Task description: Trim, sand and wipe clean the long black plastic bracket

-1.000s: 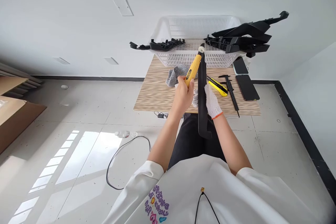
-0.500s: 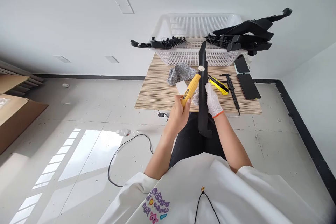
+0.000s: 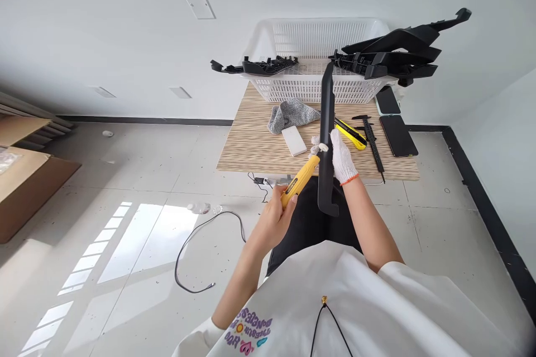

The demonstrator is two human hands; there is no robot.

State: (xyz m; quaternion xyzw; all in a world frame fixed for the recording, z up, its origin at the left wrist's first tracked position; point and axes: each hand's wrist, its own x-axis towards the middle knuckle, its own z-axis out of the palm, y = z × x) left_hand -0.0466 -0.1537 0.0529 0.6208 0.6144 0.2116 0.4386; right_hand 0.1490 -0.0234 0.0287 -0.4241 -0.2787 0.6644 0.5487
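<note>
Left hand (image 3: 276, 213): wrapped bare around yellow-handled tool (image 3: 300, 181)
Right hand (image 3: 344, 162): gloved, clamped on black part (image 3: 327, 122)
Part between the hands: held lengthwise, the tool's white tip (image 3: 323, 147) set at its surface
Desk (image 3: 247, 148): grey cloth (image 3: 295, 114) and white block (image 3: 294, 140) are laid beyond the left hand, yellow cutter (image 3: 352, 136) and caliper (image 3: 374, 148) beside the right

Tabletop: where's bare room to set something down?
Main bare patch: the tabletop left of the gray knit cloth and white block. Smaller one: in front of the nearer phone, right of the black caliper. Crowded: around the yellow utility knife; the back, at the white basket. The gloved right hand screens the front middle.
</note>
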